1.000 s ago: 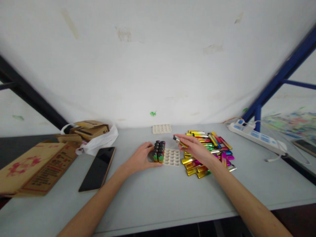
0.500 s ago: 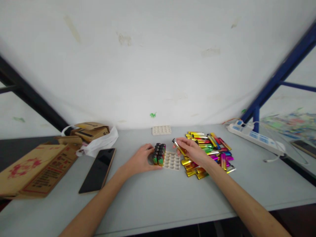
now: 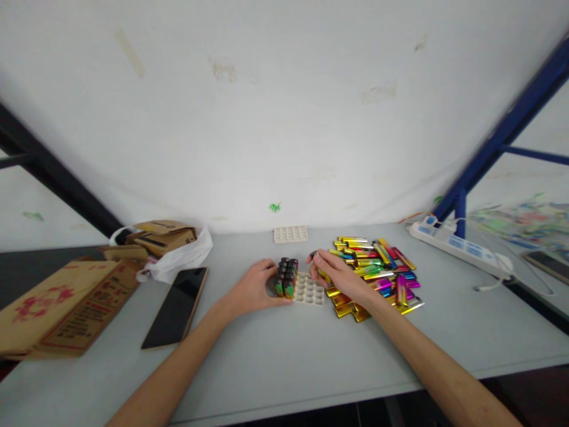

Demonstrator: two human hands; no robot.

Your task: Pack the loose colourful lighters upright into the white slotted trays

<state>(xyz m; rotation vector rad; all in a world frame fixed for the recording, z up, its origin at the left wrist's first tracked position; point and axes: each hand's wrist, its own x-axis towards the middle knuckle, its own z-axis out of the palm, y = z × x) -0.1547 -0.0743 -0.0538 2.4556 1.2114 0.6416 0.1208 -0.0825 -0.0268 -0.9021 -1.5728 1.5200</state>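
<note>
My left hand (image 3: 254, 289) curls round the left side of a block of upright, battery-like cylinders (image 3: 286, 277) with black tops and green and orange sides. Its thumb rests at the front of them, other fingers behind. These stand in the left part of a pale tray (image 3: 310, 289) whose round cells on the right show bare. Just above the tray's right edge, my right hand (image 3: 334, 273) is closed on a shiny gold cylinder (image 3: 323, 275), its dark end up and most of it hidden by fingers. Right beside that hand lies a loose pile of metallic-coloured cylinders (image 3: 377, 270).
A second pale tray (image 3: 290, 234) lies near the wall. At left are a phone (image 3: 175, 308), a white plastic bag (image 3: 189, 258) and cardboard boxes (image 3: 66, 302). A power strip (image 3: 462, 249) with cables lies at right, by the blue frame (image 3: 493, 139).
My right hand has shifted slightly left and turned the gold cylinder more upright, its fingers now covering more of it. My left hand has stayed by the upright cylinders.
</note>
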